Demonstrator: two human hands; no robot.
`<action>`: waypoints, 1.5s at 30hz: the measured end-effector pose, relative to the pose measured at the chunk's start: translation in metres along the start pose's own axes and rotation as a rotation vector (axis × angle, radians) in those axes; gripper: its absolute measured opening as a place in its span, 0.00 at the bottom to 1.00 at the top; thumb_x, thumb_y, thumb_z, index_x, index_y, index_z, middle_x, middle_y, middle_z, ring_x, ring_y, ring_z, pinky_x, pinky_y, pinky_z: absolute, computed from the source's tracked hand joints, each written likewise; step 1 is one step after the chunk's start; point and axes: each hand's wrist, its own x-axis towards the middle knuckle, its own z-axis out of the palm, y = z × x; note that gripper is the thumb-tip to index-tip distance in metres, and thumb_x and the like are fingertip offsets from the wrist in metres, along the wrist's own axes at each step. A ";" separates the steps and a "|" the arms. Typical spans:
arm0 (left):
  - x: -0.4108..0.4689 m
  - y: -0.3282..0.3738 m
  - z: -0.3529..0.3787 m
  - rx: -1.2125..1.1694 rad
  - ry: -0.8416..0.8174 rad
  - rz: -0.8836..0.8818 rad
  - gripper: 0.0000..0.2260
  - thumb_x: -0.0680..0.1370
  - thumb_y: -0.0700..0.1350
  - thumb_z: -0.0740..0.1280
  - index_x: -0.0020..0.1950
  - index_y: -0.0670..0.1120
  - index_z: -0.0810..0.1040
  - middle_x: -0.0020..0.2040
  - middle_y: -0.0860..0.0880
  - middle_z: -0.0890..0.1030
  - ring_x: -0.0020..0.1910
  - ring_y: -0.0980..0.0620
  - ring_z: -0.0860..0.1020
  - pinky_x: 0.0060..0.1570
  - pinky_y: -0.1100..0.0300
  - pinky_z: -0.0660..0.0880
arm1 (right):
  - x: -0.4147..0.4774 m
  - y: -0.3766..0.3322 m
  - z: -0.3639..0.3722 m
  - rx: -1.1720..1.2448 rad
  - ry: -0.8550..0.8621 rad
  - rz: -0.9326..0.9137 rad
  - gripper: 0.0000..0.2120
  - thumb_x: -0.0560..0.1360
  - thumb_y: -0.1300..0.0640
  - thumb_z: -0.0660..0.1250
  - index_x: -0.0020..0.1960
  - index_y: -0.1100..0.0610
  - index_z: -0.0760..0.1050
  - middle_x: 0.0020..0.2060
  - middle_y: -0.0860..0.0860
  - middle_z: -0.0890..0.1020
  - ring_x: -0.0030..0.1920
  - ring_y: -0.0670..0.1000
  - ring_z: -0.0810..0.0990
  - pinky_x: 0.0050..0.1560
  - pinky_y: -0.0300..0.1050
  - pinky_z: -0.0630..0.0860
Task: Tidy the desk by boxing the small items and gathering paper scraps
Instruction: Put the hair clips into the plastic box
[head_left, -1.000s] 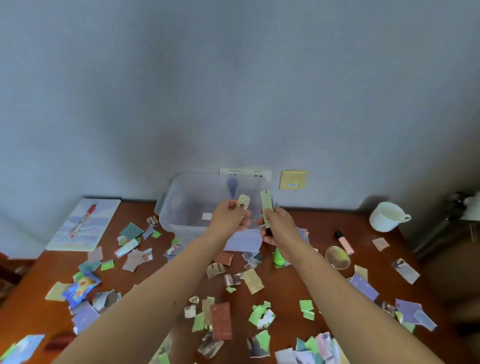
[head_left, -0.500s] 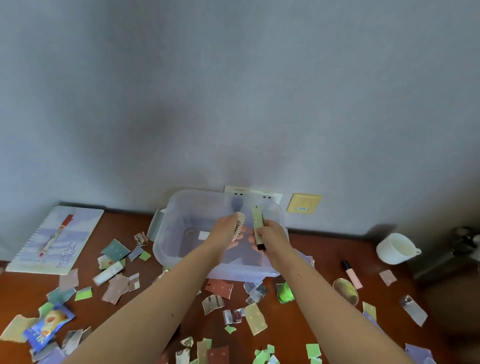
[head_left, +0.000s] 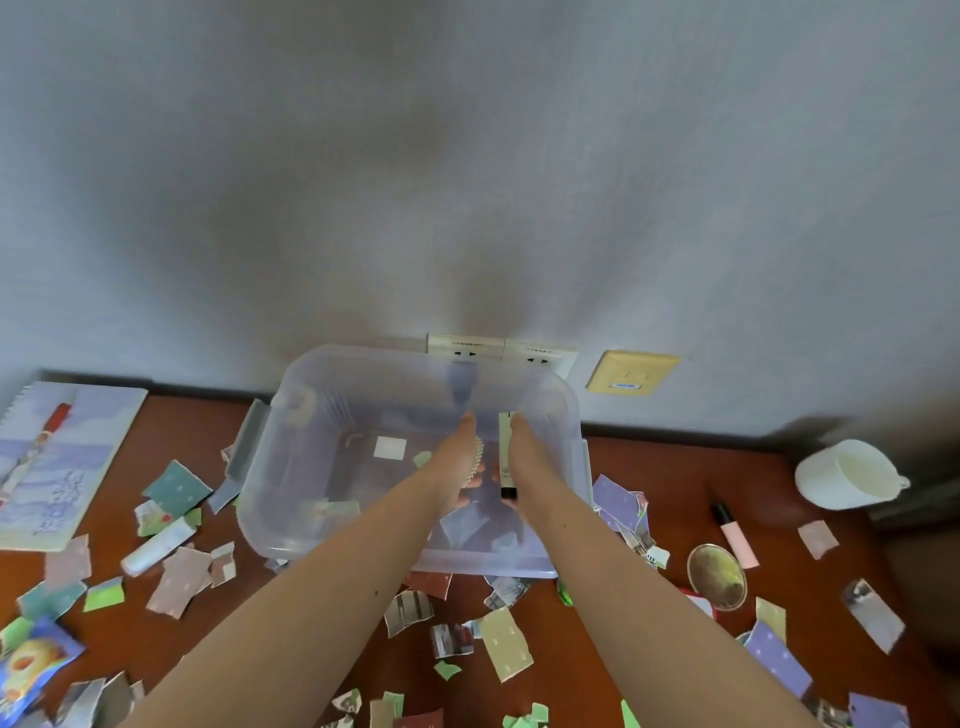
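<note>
A clear plastic box stands on the brown desk by the wall. Both my hands reach down inside it. My left hand holds a small checkered piece between its fingers. My right hand holds a pale green stick with a black end, upright. A white square label and a green scrap lie on the box floor. Torn paper scraps in green, pink, purple and photo prints lie scattered over the desk around the box.
A spiral notebook with a red pen lies far left. A white tube, a snack packet, a pink lipstick, a round mirror and a white cup sit on the desk. Wall sockets are behind the box.
Both hands moved forward from above the box's front edge and down into it, still holding their items. The view tilted up and closer to the box.
</note>
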 end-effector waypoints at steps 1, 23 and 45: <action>0.003 0.001 0.000 0.000 0.010 -0.016 0.28 0.81 0.63 0.48 0.73 0.47 0.65 0.69 0.44 0.73 0.65 0.46 0.73 0.61 0.51 0.68 | 0.002 0.000 0.001 0.009 -0.003 -0.003 0.22 0.80 0.40 0.52 0.57 0.54 0.74 0.50 0.54 0.79 0.49 0.54 0.76 0.52 0.47 0.72; -0.106 -0.029 -0.019 -0.184 0.187 0.572 0.06 0.82 0.40 0.58 0.52 0.45 0.75 0.39 0.47 0.79 0.36 0.52 0.76 0.36 0.62 0.73 | -0.117 0.032 -0.018 -0.017 0.068 -0.711 0.12 0.77 0.63 0.60 0.50 0.48 0.76 0.49 0.51 0.82 0.50 0.53 0.80 0.53 0.51 0.77; -0.143 -0.140 0.076 0.120 0.016 0.450 0.07 0.79 0.39 0.62 0.55 0.45 0.77 0.51 0.46 0.80 0.44 0.50 0.77 0.44 0.59 0.72 | -0.154 0.142 -0.148 -0.113 0.228 -0.607 0.11 0.79 0.60 0.61 0.47 0.45 0.76 0.50 0.47 0.80 0.52 0.52 0.79 0.52 0.51 0.77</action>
